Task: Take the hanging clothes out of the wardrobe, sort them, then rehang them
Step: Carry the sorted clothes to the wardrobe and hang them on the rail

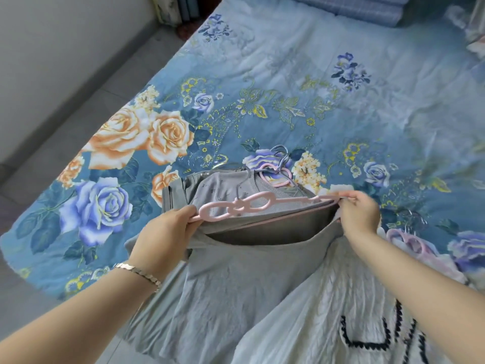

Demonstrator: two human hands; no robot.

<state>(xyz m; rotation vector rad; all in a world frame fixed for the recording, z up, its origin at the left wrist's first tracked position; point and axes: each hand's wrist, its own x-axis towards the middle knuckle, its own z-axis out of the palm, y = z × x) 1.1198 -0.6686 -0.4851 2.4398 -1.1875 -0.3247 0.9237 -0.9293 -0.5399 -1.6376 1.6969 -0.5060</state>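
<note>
Floral bed (288,88) fills the view, its far end cut off. Both hands reach forward. The left hand (165,227) has its fingers clamped on the left end of one pink hanger (236,207), and the right hand (359,214) pinches its right end at the neck of a grey top (236,279). A white garment (328,311) overlaps the top's near right, its dark lettering cropped. Just beyond lies a second grey garment (210,190) with tangled far hangers (278,174), too tangled to count.

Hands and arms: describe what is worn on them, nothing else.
Both forearms are bare, with no sleeves or gloves in view. The left hand has a bracelet of flat, pale metallic links at its wrist. The right hand and its wrist wear nothing visible.
</note>
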